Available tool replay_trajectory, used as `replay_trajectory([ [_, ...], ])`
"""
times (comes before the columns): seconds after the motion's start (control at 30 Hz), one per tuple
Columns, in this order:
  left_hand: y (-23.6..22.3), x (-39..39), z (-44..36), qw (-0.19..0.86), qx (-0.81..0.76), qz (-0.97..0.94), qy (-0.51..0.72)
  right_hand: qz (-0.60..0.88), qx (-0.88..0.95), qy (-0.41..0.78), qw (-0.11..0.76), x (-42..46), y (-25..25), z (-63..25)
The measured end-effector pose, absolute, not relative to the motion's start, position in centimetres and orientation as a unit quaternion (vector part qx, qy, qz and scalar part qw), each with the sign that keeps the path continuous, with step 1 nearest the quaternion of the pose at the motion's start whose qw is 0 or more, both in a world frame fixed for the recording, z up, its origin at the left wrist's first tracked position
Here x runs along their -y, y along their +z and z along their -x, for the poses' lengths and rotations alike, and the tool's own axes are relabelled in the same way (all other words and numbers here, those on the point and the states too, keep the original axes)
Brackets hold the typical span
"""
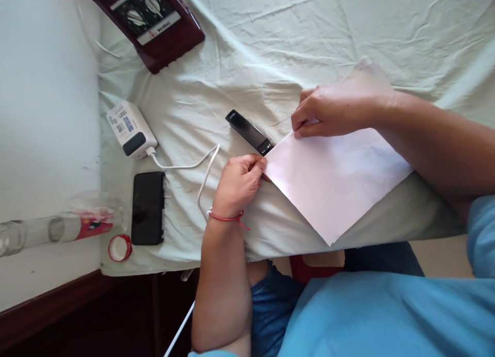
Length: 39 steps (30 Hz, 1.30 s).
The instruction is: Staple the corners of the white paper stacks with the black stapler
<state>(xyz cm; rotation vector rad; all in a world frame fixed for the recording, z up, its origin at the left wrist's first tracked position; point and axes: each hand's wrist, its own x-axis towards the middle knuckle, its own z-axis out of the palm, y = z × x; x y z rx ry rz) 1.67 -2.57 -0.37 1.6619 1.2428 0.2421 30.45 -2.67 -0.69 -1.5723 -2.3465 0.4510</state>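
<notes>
A white sheet of paper (332,181) is held slanted above the cloth, its lower corner hanging near the table's front edge. My left hand (242,179) pinches its left corner between thumb and fingers. Along the upper left edge, my right hand (320,112) also grips the sheet, thumb below and fingers curled. Behind the right wrist shows a clear plastic piece (365,70), partly hidden by the arm. Just beyond the left hand lies a black stapler-like object (249,131); its near end is covered by the paper.
A pale green cloth (263,47) covers the table. To the left are a white power adapter (131,127) with a white cable (185,166), a black phone (148,207), a clear bottle (65,225) and a red-rimmed cap (119,247). A dark red device with knobs (154,27) stands at the back left.
</notes>
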Motion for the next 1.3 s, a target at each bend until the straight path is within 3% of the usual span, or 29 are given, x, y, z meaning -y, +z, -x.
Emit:
replay_trajectory([
  [0.1,-0.2,2.7,-1.8,0.503,-0.519,-0.683,0.105,0.538,0.809,0.209,0.110,2.2,-0.9,-29.8],
  [0.4,0.0,2.9,-1.8,0.501,-0.520,-0.684,0.103,0.540,0.831,0.130,0.034,2.8,0.8,-27.9],
  [0.63,0.3,3.1,-2.0,0.511,-0.524,-0.673,0.109,0.434,0.887,0.102,0.119,3.6,-0.4,-27.2],
  [1.0,1.4,3.3,-2.2,0.544,-0.502,-0.659,0.132,0.374,0.902,0.147,0.158,3.6,-0.7,-27.3],
  [1.3,1.2,3.0,-2.8,0.546,-0.572,-0.597,0.134,0.472,0.841,0.199,0.171,2.4,-1.6,-28.5],
])
